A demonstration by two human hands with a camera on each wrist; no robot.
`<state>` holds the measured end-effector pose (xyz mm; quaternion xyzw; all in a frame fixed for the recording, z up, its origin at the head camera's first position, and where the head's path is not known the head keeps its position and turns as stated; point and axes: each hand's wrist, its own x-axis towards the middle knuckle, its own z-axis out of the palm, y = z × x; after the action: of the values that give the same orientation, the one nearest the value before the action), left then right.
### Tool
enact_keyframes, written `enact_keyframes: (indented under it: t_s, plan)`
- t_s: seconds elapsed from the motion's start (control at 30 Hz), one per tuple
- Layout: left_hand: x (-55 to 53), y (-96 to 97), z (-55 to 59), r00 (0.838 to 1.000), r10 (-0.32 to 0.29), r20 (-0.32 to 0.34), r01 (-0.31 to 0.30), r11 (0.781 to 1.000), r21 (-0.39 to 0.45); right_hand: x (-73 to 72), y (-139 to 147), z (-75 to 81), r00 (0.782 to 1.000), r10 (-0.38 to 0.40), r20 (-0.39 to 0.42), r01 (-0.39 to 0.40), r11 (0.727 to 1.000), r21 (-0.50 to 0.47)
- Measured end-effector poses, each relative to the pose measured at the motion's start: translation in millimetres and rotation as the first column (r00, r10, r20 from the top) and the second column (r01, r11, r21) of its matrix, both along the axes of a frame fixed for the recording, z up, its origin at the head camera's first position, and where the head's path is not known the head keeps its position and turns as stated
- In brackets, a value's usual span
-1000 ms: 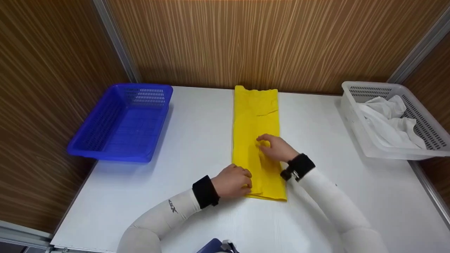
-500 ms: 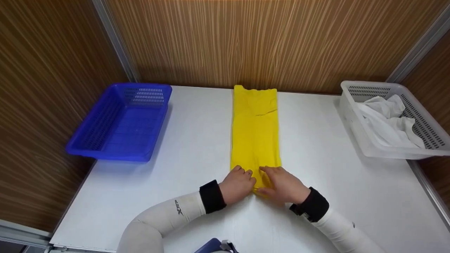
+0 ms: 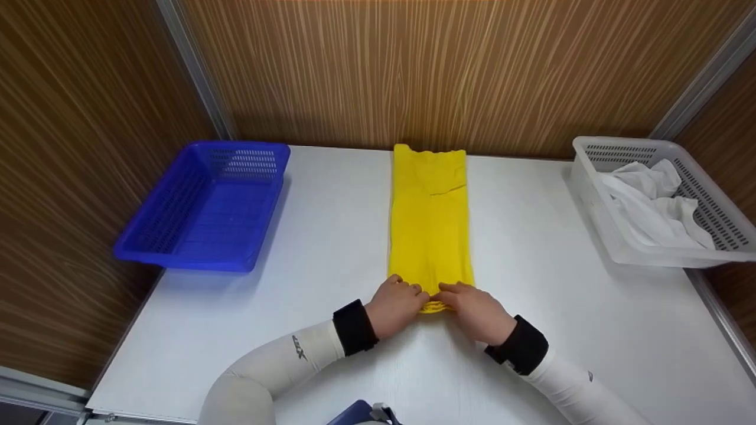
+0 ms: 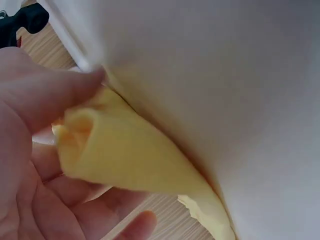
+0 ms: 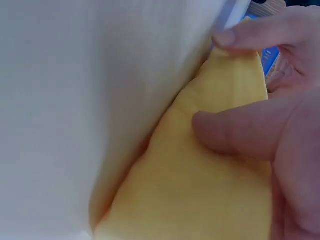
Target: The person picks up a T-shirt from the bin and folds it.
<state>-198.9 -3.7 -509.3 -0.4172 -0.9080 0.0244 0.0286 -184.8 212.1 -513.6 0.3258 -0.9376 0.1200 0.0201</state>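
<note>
A yellow cloth point(image 3: 430, 224) lies as a long folded strip from the back wall toward the front of the table. Its near end is turned over into a thick, layered edge. My left hand point(image 3: 397, 307) grips the left corner of that edge; in the left wrist view the thumb lies over the rolled cloth point(image 4: 135, 150) with the fingers beneath. At the right corner my right hand point(image 3: 479, 313) holds the same edge. The right wrist view has its thumb pressed on the folded cloth point(image 5: 200, 200), the other fingers hidden behind.
A blue plastic basket point(image 3: 127, 248) stands at the left of the white table point(image 3: 331, 206), nothing in it. On the right, a white basket point(image 3: 679, 257) holds crumpled white fabric point(image 3: 655, 206). Wood-patterned panels point(image 3: 384, 71) enclose the back and sides.
The right hand has come down to the near end beside the left hand. That end has been turned over away from the person, so the strip is shorter.
</note>
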Motion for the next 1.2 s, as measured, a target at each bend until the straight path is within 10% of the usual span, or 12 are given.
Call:
enact_keyframes:
  t_s: [0.2,0.4,0.5,0.67,0.73,0.87,0.97,1.2]
  plan:
    - [2.1,-12.8,6.7,0.999,-0.046,0.002,0.046,0.999,0.009,2.0,9,2.1,0.997,0.068,0.033,-0.064,0.994,-0.088]
    - [10.1,-21.1,23.1,0.980,-0.114,0.161,0.107,0.993,0.052,10.8,16,13.6,0.962,0.199,0.185,-0.175,0.975,-0.140]
    - [12.9,-24.0,31.3,0.928,-0.197,0.315,0.172,0.979,0.105,15.8,19,25.8,0.896,0.266,0.355,-0.215,0.961,-0.175]
    - [6.4,-28.8,45.7,0.775,-0.289,0.562,0.188,0.954,0.232,11.5,23,44.6,0.738,0.354,0.575,-0.235,0.933,-0.273]
    - [-1.1,-31.4,51.5,0.743,-0.286,0.605,0.140,0.951,0.277,4.0,25,51.7,0.718,0.343,0.606,-0.207,0.936,-0.285]
    - [-25.4,-36.2,59.2,0.741,-0.219,0.635,-0.039,0.930,0.366,-22.4,30,65.9,0.744,0.262,0.614,-0.118,0.957,-0.266]
    - [-49.8,-37.7,58.5,0.722,-0.143,0.678,-0.237,0.869,0.435,-50.4,35,74.4,0.758,0.171,0.630,-0.016,0.970,-0.244]
    - [-104.3,-32.1,40.9,0.619,0.019,0.785,-0.611,0.640,0.466,-121.9,35,75.7,0.756,-0.046,0.653,0.223,0.956,-0.192]
